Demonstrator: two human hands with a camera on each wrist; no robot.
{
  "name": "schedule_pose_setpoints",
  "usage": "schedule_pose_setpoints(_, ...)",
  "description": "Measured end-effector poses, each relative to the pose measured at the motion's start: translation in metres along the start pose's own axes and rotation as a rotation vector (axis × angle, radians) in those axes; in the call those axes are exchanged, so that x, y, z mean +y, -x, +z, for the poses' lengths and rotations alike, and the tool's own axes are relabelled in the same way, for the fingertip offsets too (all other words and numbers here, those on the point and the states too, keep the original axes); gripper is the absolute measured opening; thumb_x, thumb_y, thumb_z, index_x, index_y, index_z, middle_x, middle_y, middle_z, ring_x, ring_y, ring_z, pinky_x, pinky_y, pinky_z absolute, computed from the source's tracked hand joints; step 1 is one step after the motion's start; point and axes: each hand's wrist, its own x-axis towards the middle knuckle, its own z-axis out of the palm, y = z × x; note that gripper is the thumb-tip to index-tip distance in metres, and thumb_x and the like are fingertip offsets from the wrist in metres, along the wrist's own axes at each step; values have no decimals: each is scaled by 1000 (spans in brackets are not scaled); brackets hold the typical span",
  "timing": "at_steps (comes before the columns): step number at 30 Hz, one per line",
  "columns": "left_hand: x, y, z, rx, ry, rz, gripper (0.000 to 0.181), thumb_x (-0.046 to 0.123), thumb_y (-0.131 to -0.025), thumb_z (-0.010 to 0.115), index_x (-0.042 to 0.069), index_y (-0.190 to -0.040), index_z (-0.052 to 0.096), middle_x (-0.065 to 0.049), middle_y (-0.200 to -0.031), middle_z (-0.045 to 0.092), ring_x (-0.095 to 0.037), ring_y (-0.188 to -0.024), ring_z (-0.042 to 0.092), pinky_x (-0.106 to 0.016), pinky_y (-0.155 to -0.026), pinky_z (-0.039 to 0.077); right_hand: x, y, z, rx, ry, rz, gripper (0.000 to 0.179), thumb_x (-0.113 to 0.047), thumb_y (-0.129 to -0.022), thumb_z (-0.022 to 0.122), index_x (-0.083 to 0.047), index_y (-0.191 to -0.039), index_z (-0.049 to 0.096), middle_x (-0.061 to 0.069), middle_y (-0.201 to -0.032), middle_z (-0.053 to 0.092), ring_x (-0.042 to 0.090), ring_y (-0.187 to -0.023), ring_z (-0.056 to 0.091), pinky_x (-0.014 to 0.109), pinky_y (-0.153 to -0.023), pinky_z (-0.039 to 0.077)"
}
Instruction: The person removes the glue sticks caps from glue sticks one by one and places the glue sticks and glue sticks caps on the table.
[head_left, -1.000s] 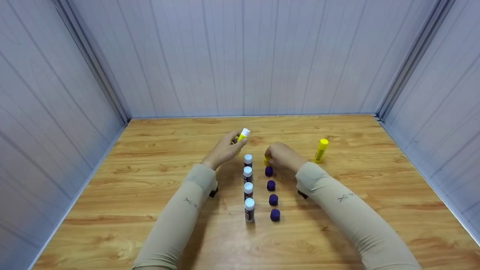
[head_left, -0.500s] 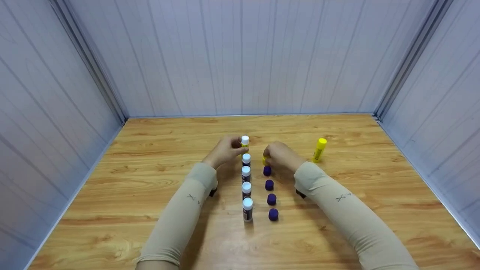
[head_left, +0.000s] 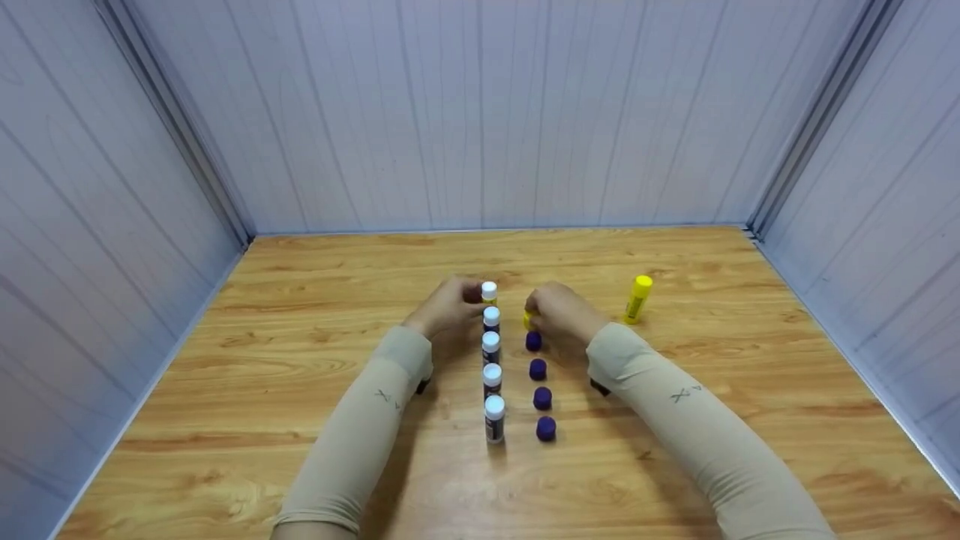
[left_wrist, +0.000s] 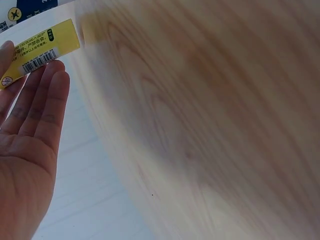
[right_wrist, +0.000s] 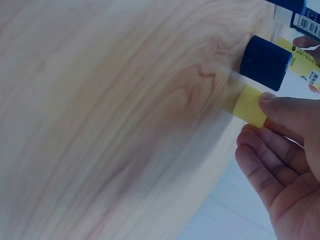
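My left hand (head_left: 448,306) grips an uncapped yellow glue stick (left_wrist: 45,50), upright with its white top up, at the far end of a row of dark-labelled glue sticks (head_left: 494,421) with white tops. Its base is at or just above the table; I cannot tell whether it touches. My right hand (head_left: 566,309) pinches a yellow cap (right_wrist: 248,106) between thumb and fingers, low over the table. That cap is just beyond the farthest of several dark blue caps (head_left: 533,341), which stand in a line right of the sticks.
A capped yellow glue stick (head_left: 637,300) stands upright to the right of my right hand. The wood-grain table (head_left: 315,442) is bounded by pale panel walls (head_left: 480,112) at the back and both sides.
My left hand has brought the yellow glue stick from a tilt to upright and lowered it in line with the other sticks. My right hand keeps its place at the yellow cap.
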Motion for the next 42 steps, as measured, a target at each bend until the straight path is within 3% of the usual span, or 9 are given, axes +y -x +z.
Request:
schedule_pose_setpoints(4,-2,2,0,-1,-2,6,17,10,-106,70,4,-120,77,-9,-117,77,-24,-114,71,-43,-110,56,0,0,1,-6,1,8,14,3,-97,68,4,-100,82,17,-98,80,28,-88,70,47,-85,62)
schedule_pose_setpoints(9,-2,4,1,-2,-26,32,11,7,-104,71,5,-113,77,-10,-110,77,-23,-105,70,-40,-102,58,0,1,2,-17,14,13,25,2,-97,67,7,-118,78,23,-119,79,37,-112,75,49,-97,62)
schedule_pose_setpoints(17,1,1,1,-12,-73,14,9,9,-103,73,6,-110,78,-9,-107,75,-24,-104,68,-40,-98,58,-1,1,-2,-60,-36,91,26,-2,-100,67,6,-122,76,24,-123,77,36,-113,74,51,-100,61)
schedule_pose_setpoints(20,1,0,1,-13,-81,16,8,9,-103,74,7,-109,78,-8,-107,75,-22,-103,68,-39,-98,57,-1,1,-3,-59,-34,97,31,-4,-100,69,7,-128,74,25,-130,75,39,-122,72,53,-106,60)
schedule_pose_setpoints(25,1,0,1,-13,-84,13,7,10,-103,75,9,-109,79,-7,-106,75,-20,-101,66,-38,-96,56,0,3,-9,-61,-5,80,38,-13,-101,74,5,-134,71,24,-132,74,38,-119,73,51,-103,60)
schedule_pose_setpoints(32,0,-2,4,-15,-75,-9,8,9,-102,75,11,-109,79,-6,-108,75,-20,-104,67,-38,-98,56,9,14,-42,-23,-17,115,43,-20,-103,74,5,-137,68,26,-136,71,43,-125,69,56,-107,57)
schedule_pose_setpoints(37,1,-4,5,-18,-89,11,13,9,-103,74,5,-114,78,-10,-110,76,-20,-103,67,-38,-97,57,26,31,-70,10,-18,172,45,-18,-103,72,8,-139,66,29,-139,69,46,-128,67,60,-109,55)
schedule_pose_setpoints(42,0,-2,3,-11,-97,-16,12,10,-103,74,7,-114,78,-10,-112,76,-21,-104,67,-39,-99,57,46,49,-88,21,-23,239,46,-19,-104,71,9,-140,64,31,-140,67,49,-131,64,63,-109,54)
